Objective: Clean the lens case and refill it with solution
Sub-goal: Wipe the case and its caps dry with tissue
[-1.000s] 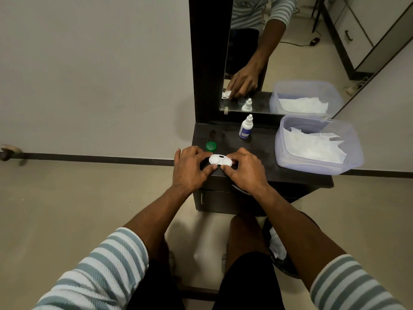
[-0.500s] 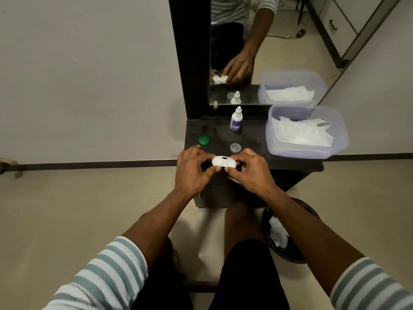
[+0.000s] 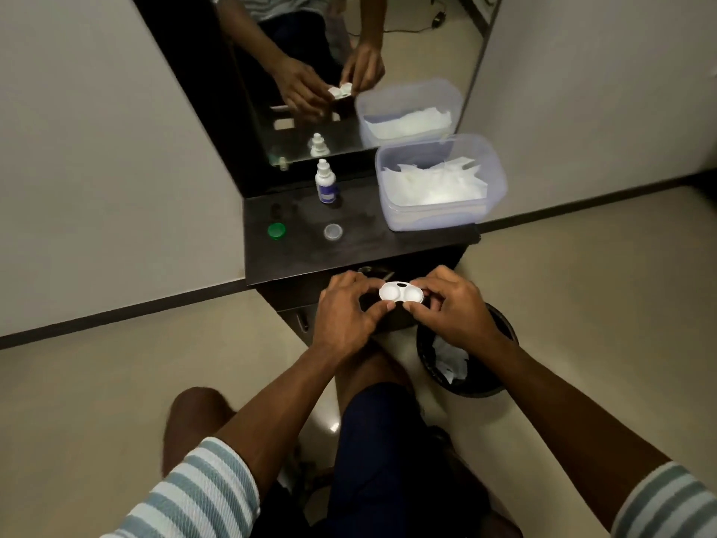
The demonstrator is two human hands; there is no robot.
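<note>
Dark shelf [image 3: 388, 250] at 12 o'clock: caps off; my left hand [image 3: 345, 312] and right hand [image 3: 454, 308] pinch open lens case [image 3: 400, 292]. Bottle [image 3: 325, 182] untouched, refill pending.

Both forearms are extended forward, sleeves striped. The left hand [image 3: 349, 308] and right hand [image 3: 450, 304] are held together, fingers curled, the lens case [image 3: 400, 292] pinched between them.

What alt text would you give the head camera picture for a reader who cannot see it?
Both hands, left hand and right hand, hold an open white lens case in front of a dark table. On the table stand a solution bottle, a green cap, a clear cap and a tub of tissues; a bin stands below.
</note>
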